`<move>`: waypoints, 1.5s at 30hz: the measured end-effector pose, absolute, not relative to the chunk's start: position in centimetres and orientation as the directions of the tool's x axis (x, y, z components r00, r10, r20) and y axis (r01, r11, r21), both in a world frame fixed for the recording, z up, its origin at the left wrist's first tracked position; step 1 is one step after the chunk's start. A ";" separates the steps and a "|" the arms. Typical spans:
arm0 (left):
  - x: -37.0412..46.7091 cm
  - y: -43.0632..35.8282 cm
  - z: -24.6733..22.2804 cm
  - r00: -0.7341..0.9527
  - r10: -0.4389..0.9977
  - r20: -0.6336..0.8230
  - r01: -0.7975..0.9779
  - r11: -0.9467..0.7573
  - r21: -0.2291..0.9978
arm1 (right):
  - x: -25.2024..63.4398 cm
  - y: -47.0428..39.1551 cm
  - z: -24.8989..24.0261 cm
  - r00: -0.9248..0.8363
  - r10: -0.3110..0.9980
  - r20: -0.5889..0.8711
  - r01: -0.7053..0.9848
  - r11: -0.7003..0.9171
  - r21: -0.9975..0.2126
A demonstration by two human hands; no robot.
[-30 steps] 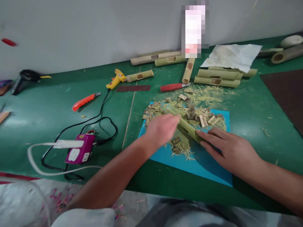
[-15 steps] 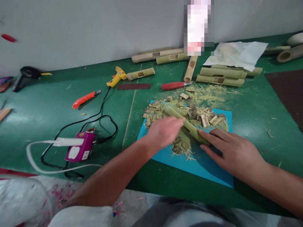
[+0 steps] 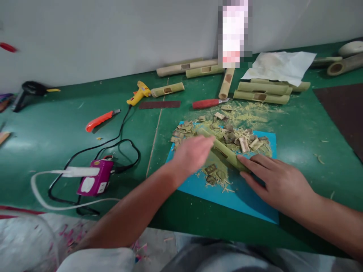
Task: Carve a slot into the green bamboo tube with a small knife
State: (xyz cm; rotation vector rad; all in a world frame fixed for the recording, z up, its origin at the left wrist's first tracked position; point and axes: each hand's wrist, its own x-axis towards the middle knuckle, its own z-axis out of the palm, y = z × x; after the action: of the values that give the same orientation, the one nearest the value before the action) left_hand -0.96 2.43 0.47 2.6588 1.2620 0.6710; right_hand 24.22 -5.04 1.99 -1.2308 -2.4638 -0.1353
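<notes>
A pale green bamboo tube (image 3: 231, 155) with a slot cut in its side lies slantwise over a blue sheet (image 3: 252, 207). My right hand (image 3: 279, 181) grips its near right end between thumb and fingers. My left hand (image 3: 194, 151) is closed at the tube's upper part, just left of the slot; whatever its fingers hold is hidden. Bamboo chips (image 3: 242, 143) and shavings are heaped behind the tube, with a smaller heap (image 3: 215, 175) in front of it.
Behind the sheet lie a red-handled knife (image 3: 207, 103), a dark strip (image 3: 159, 105) and several slotted bamboo tubes (image 3: 261, 97). Toward the left are a yellow glue gun (image 3: 138, 93), an orange cutter (image 3: 100, 121) and a purple power adapter (image 3: 96, 177) with looping cords. White paper (image 3: 280, 66) covers some tubes.
My left hand has shifted slightly up and left along the bamboo tube, showing more of the slot. My right hand keeps its grip. The whole view has moved a little.
</notes>
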 end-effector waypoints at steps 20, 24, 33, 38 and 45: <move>-0.3 1.5 0.8 0.587 0.742 0.324 0.733 -0.657 0.177 | 24.5 -4.9 1.8 -0.519 0.772 0.366 0.784 0.601 -0.157; 0.2 0.8 0.8 0.674 0.692 0.259 0.663 -0.721 0.202 | 24.5 -5.0 1.8 -0.517 0.776 0.361 0.789 0.596 -0.150; -0.9 2.0 0.8 0.629 0.727 0.275 0.715 -0.680 0.164 | 24.5 -5.0 1.9 -0.510 0.774 0.375 0.792 0.593 -0.148; -0.8 2.3 0.6 0.496 0.792 0.356 0.755 -0.596 0.274 | 24.5 -5.0 1.8 -0.504 0.782 0.365 0.801 0.582 -0.142; -0.6 1.8 0.4 0.652 0.691 0.311 0.627 -0.723 0.291 | 24.5 -4.9 2.0 -0.507 0.780 0.366 0.788 0.592 -0.170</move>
State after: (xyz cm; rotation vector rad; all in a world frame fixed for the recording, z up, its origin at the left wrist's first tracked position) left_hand -0.60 1.76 0.43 2.7096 1.0891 0.6085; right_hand 24.48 -4.94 1.96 -1.2587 -2.4191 -0.0263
